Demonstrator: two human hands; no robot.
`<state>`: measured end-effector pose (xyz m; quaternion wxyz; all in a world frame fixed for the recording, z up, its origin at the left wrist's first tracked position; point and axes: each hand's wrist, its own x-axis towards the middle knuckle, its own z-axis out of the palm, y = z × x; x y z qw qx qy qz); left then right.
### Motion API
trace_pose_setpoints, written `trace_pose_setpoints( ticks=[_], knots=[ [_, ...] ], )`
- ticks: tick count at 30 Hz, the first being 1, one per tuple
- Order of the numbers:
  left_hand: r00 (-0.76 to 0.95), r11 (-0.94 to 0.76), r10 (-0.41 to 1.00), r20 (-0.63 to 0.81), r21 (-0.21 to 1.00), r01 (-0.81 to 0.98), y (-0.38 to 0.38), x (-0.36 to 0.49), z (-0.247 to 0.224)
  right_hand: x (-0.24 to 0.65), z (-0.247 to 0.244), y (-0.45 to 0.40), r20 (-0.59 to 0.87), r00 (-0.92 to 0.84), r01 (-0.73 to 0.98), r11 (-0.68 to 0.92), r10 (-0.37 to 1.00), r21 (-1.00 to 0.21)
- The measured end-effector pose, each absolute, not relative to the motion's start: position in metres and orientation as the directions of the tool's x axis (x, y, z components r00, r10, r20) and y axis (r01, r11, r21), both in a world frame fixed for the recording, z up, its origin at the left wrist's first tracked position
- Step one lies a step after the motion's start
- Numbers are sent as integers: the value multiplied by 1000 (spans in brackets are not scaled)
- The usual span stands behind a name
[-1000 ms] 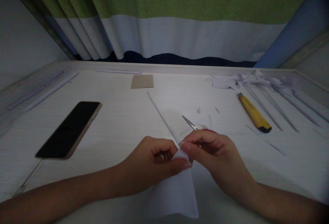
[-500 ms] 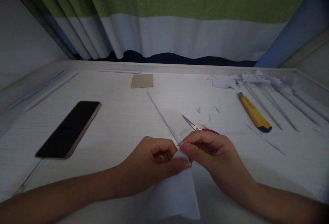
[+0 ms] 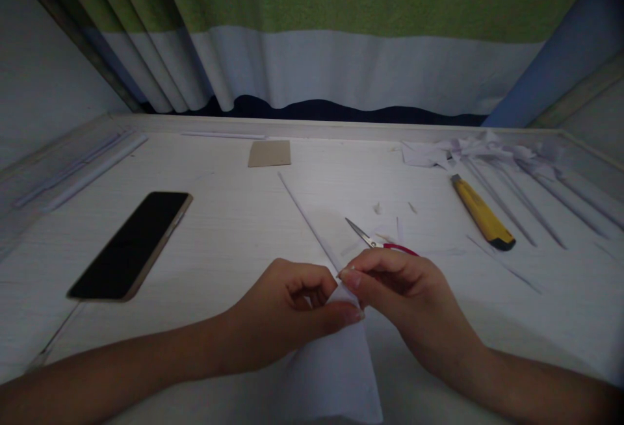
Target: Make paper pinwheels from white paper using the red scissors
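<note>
A sheet of white paper [image 3: 341,373] hangs from my hands toward the near edge of the view. My left hand [image 3: 297,314] pinches its upper edge between thumb and fingers. With thumb and forefinger, my right hand [image 3: 394,295] grips the paper's top corner, close by the left thumb. A thin white paper stick [image 3: 309,220] extends away from the fingertips across the table; whether it joins the held paper is hidden by the fingers. Just beyond the right hand lie scissors [image 3: 373,240] with red handles, blades pointing away to the left.
On the white table [image 3: 234,217] a phone [image 3: 131,246] lies left. A beige card [image 3: 270,153] is at the back. To the right are a yellow box cutter [image 3: 482,212], crumpled paper [image 3: 487,149] and several rolled paper sticks. More paper rolls [image 3: 97,171] line the left edge.
Both hands keep nearly the same pose and place. The lower end of the paper has shifted slightly down and to the right.
</note>
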<state>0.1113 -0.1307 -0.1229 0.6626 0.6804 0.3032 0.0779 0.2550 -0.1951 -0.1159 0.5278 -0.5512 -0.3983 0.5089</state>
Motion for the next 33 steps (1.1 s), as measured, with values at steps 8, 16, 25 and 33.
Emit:
trace_pose_setpoints(
  ticks=[8,16,25,33],
  knots=[
    [814,99,496,-304,951,294,-128,115,-123,259,-118,-191,-128,154,-99,-114,980,-989],
    [793,143,509,-336,941,307,-128,114,-126,258,-120,-190,-131,166,-97,-116,977,-989],
    [773,212,531,-348,937,276,-129,114,-129,259,-122,-191,-92,135,-53,-85,987,-995],
    [784,198,532,-320,947,252,-129,116,-125,259,-122,-189,-125,107,-138,-110,986,-984]
  ],
)
